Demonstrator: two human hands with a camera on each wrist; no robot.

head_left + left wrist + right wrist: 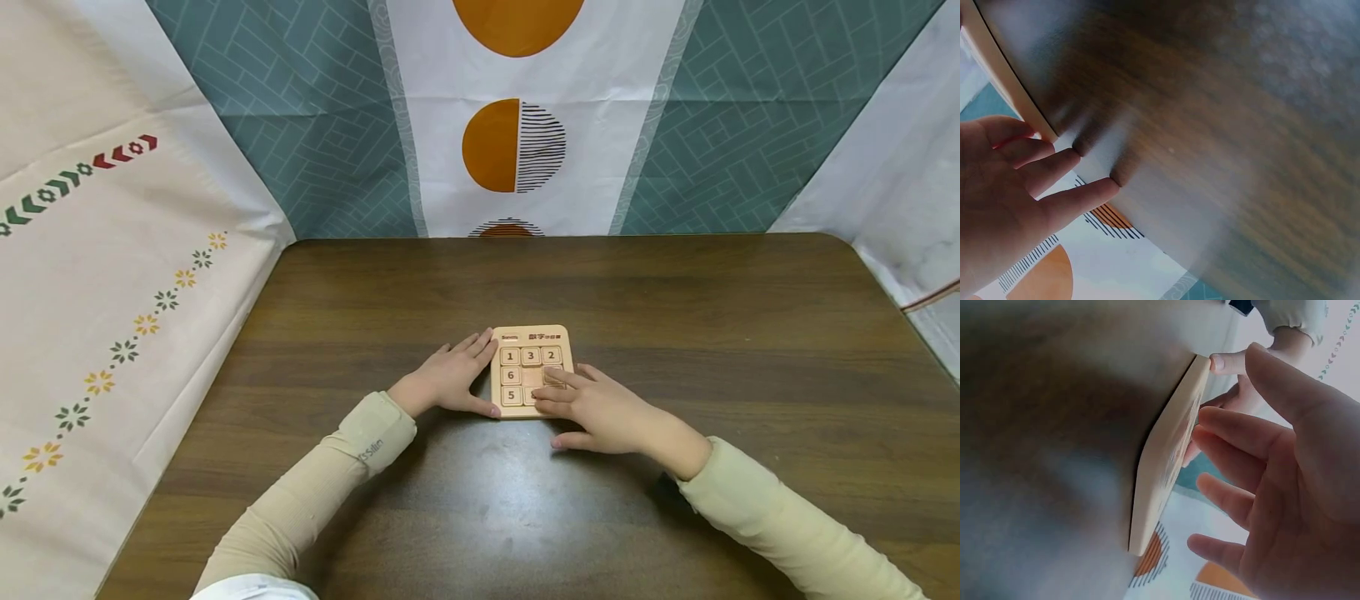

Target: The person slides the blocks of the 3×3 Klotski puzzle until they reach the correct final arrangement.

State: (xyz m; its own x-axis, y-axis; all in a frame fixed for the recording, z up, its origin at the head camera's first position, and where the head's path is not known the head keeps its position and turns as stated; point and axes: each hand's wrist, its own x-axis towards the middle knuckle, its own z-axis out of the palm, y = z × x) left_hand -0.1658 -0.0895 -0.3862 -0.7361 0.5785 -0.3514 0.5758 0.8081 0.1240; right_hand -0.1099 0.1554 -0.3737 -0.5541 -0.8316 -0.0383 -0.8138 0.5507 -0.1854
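A pale wooden number slide puzzle (532, 330) lies flat on the table, with square numbered tiles in its frame. Tiles 1, 3 and 2 make the top row; 6 and 5 show down the left side. A bare tile space (532, 377) is at the centre. My left hand (453, 379) is spread along the puzzle's left edge, its thumb at the near left corner and its fingers by the upper left side. Over the lower right tiles reaches my right hand (603, 410), fingers extended and touching them. It hides some numbers. In the right wrist view, the puzzle's thick side (1147, 481) shows beyond the fingertips.
The dark brown wooden table (375, 292) surrounds the puzzle. Behind it hangs a green and white patterned cloth (442, 150). A cream cloth (150, 375) with flower motifs covers the left side, and pale fabric (907, 183) hangs at the right.
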